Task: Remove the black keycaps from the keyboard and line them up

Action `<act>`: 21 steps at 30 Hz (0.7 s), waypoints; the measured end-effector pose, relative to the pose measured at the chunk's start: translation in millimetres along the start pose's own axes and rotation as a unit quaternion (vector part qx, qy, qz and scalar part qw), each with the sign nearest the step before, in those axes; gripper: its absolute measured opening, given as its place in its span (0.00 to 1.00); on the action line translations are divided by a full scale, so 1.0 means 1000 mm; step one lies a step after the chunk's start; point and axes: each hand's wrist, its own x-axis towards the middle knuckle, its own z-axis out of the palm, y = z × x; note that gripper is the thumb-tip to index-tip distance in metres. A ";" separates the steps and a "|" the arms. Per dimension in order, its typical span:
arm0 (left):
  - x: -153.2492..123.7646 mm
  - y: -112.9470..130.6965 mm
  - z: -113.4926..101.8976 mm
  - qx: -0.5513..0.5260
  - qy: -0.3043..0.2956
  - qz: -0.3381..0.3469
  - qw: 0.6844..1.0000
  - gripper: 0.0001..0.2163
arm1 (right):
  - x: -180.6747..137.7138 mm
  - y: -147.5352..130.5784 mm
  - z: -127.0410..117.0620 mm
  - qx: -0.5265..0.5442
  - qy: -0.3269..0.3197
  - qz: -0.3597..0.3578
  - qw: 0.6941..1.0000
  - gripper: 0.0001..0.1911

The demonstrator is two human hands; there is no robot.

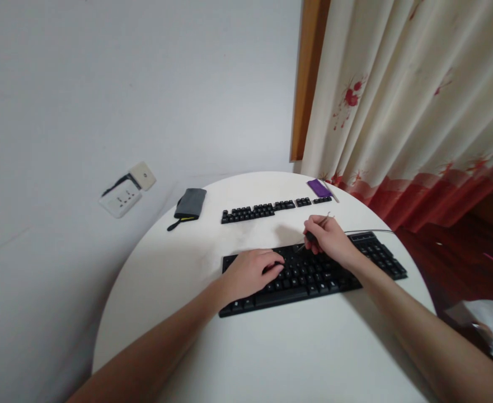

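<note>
A black keyboard (313,274) lies across the round white table (271,347). My left hand (252,271) rests on the keyboard's left half, fingers curled down onto the keys. My right hand (330,238) is closed around a thin metal tool (313,235) whose tip points down at the top row of keys near the middle. Behind the keyboard, rows of loose black keycaps (267,211) are lined up on the table.
A grey pouch (191,204) with a black strap lies at the table's back left. A purple flat object (318,188) and a thin stick sit at the back right. A wall socket (122,197) is on the wall; curtains (405,112) hang to the right.
</note>
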 end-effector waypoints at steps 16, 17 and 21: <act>0.004 -0.004 0.000 -0.024 0.172 0.015 0.985 0.03 | -0.022 0.008 0.040 -0.028 -0.025 -0.107 0.994 0.19; 0.004 -0.003 0.000 -0.024 0.172 0.015 0.985 0.03 | -0.022 0.008 0.040 -0.029 -0.025 -0.107 0.993 0.19; 0.003 -0.001 -0.002 -0.018 0.170 0.013 0.985 0.04 | -0.023 0.006 0.039 -0.072 -0.025 -0.129 0.989 0.18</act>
